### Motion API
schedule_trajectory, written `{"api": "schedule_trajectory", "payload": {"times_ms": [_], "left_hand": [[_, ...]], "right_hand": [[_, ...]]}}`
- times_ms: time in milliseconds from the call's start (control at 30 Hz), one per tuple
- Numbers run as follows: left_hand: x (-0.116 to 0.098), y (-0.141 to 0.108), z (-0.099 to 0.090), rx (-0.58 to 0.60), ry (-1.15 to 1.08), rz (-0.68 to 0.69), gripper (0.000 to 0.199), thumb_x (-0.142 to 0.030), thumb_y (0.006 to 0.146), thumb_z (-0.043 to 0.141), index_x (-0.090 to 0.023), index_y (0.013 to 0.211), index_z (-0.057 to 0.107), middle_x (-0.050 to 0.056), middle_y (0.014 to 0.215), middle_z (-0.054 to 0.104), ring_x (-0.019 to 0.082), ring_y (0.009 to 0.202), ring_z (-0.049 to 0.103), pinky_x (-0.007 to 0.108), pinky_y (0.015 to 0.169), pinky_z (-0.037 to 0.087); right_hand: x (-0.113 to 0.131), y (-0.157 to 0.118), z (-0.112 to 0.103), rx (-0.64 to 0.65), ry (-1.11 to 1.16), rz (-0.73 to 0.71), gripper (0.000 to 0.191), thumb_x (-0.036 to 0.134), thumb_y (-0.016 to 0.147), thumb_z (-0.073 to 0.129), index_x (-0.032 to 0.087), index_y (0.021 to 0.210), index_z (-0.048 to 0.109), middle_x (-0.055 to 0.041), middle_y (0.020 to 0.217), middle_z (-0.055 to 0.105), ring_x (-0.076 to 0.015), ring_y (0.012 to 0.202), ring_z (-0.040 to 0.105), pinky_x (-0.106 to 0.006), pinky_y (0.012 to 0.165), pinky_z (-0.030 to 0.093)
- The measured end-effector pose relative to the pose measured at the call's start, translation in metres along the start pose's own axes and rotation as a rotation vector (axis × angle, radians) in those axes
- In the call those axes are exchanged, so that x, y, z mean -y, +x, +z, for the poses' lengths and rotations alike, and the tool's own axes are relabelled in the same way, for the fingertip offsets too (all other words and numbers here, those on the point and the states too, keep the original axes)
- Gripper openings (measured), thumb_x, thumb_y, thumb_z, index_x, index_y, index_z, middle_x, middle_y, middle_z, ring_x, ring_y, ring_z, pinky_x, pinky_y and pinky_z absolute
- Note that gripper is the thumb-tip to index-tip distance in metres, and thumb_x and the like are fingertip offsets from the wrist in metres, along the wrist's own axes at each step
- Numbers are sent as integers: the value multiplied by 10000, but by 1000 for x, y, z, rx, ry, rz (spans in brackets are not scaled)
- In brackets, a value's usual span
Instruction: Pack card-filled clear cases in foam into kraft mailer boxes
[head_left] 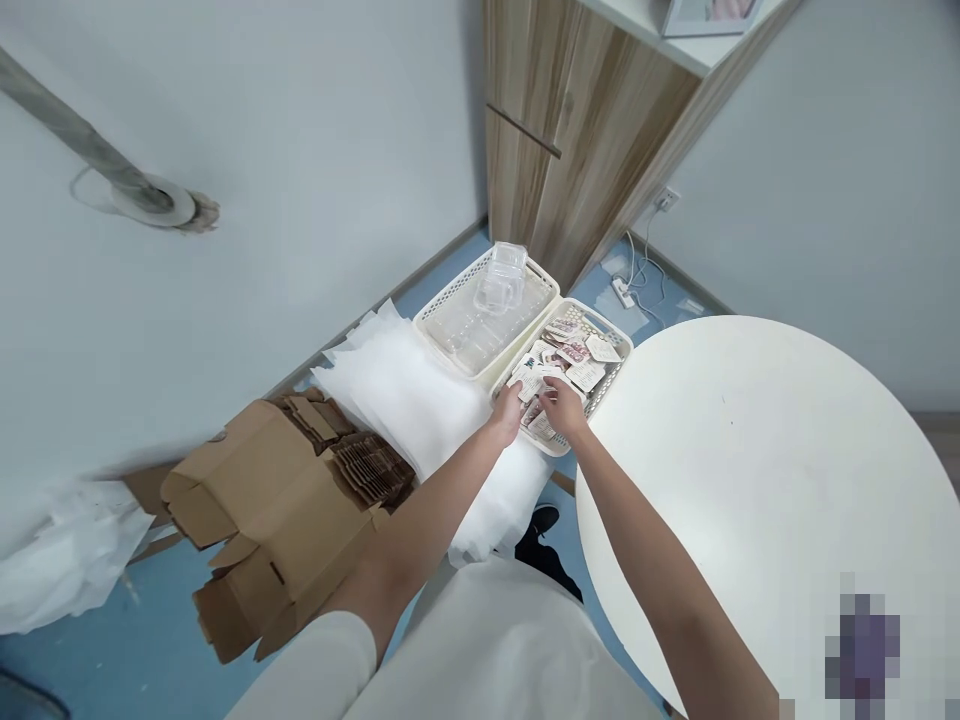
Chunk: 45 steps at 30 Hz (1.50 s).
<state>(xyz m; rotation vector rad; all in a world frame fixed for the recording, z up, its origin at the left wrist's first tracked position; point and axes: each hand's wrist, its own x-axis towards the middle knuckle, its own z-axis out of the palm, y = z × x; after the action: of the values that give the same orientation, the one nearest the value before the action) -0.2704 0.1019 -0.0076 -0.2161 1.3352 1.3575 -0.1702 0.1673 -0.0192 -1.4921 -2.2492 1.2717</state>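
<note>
Both my hands are over a cream perforated plastic basket [622, 352] full of small printed cards [586, 375]. My left hand [508, 413] is at the basket's near left side, its thumb and fingers closed on the edge of a white card [527, 382]. Close beside it, my right hand [564, 408] bends over the pile with its fingertips pinched together against the cards. What lies between those right fingertips is too small to make out. Some cards show pink and dark pictures, others lines of print.
A second cream basket [424, 322] holds clear plastic boxes [501, 278]. White foam sheets [420, 390] and folded brown cardboard boxes [277, 480] lie to the left. A round white table [750, 450] stands at right, a wood-grain cabinet [585, 120] behind. A power strip [622, 293] lies on the floor.
</note>
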Motion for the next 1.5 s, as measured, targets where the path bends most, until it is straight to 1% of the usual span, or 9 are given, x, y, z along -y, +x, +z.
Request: {"api": "schedule_trajectory", "payload": {"times_ms": [200, 333, 533, 667, 767, 900, 1067, 1367, 1500], "left_hand": [[-9, 4, 4, -2, -160, -102, 268, -304, 796, 398, -183, 982, 547, 32, 1044, 612, 149, 968, 548, 258, 784, 418], [-13, 3, 3, 10, -178, -114, 271, -312, 787, 389, -181, 939, 572, 34, 1047, 609, 167, 992, 531, 271, 780, 421], [-13, -6, 2, -22, -68, -53, 255, -320, 791, 371, -221, 935, 556, 3, 1133, 569, 172, 1132, 432, 337, 886, 351], [-6, -20, 9, 38, -24, 55, 324, -342, 788, 404, -250, 1086, 490, 10, 1197, 529, 180, 1182, 395, 345, 928, 318], [2, -33, 14, 139, 11, 156, 459, -345, 791, 435, -263, 1238, 370, 24, 1278, 457, 180, 1209, 369, 337, 963, 294], [18, -54, 23, 225, 103, 257, 509, -341, 790, 475, -250, 1273, 342, 45, 1339, 379, 188, 1224, 352, 315, 985, 284], [44, -81, 38, 306, 153, 275, 486, -403, 788, 483, -223, 1229, 386, 80, 1205, 513, 207, 1146, 447, 353, 948, 332], [102, -147, 59, 320, 599, 416, 369, -291, 667, 649, -172, 1007, 569, 96, 980, 583, 178, 910, 557, 331, 815, 436], [148, -187, 82, 544, 660, 347, 340, -295, 675, 648, -172, 988, 596, 100, 1009, 596, 188, 934, 552, 349, 838, 436]], "right_hand": [[-1, 21, 11, -17, -53, 27, 417, 137, 693, 497, 168, 1108, 525, -62, 952, 626, -161, 754, 588, -336, 796, 451], [-2, 25, 13, -54, -42, 73, 344, 144, 684, 492, 180, 1014, 587, -48, 905, 639, -164, 751, 593, -329, 782, 452], [-5, 12, 2, -191, 72, 166, 246, 211, 693, 472, 186, 891, 617, -36, 847, 640, -152, 699, 587, -327, 750, 451], [-5, -9, -3, -278, 296, 208, 294, 265, 672, 508, 178, 947, 566, -33, 859, 598, -129, 636, 566, -307, 657, 478], [-3, -31, -8, -307, 522, 249, 386, 287, 648, 555, 185, 1017, 512, -8, 806, 560, -114, 611, 550, -293, 618, 495], [-4, -65, -22, -307, 783, 266, 304, 303, 641, 596, 185, 914, 530, 15, 775, 531, -100, 626, 556, -302, 668, 508], [-17, -111, -49, -360, 931, 264, 290, 320, 631, 634, 189, 867, 530, 15, 816, 534, -109, 687, 592, -336, 747, 510], [-62, -221, -96, -430, 821, 234, 273, 384, 701, 553, 189, 885, 502, -43, 927, 570, -152, 743, 614, -330, 686, 523], [-87, -275, -106, -587, 616, 221, 231, 365, 732, 518, 192, 884, 500, -46, 824, 600, -159, 685, 589, -319, 621, 498]]}}
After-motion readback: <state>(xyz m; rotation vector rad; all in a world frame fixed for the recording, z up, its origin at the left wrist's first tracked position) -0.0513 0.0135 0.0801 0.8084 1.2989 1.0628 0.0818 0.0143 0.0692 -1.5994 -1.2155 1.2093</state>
